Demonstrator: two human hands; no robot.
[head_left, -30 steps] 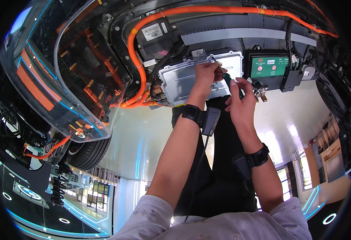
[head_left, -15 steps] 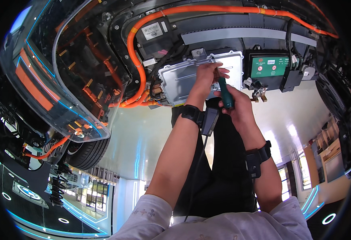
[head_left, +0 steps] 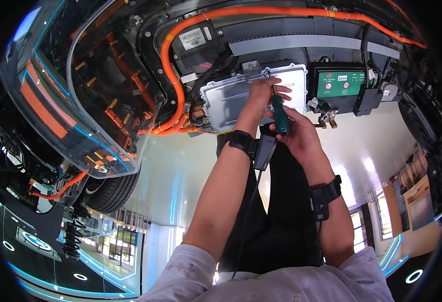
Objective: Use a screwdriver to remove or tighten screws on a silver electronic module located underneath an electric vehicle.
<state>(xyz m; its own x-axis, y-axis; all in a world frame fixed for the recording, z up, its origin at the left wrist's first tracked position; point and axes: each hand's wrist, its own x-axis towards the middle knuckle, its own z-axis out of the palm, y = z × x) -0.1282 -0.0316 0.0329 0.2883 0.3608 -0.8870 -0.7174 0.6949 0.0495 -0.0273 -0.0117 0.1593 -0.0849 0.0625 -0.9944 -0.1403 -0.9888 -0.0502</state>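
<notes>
Against the silver box (head_left: 241, 95), our right hand (head_left: 301, 136) has its fingers wrapped tight round the green screwdriver (head_left: 280, 115) — tip up at the box's top edge — while our left hand (head_left: 260, 95) pinches the shaft, beside orange cables (head_left: 173, 90).

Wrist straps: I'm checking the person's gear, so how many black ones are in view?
2: one wrist strap on the left wrist below the silver housing, one on the right wrist. None appears hidden.

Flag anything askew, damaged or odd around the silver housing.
Nothing stands out. The silver housing sits square and intact, the orange cables run unbroken beside it, and both hands, left and right, steady a green-handled screwdriver against it.
</notes>
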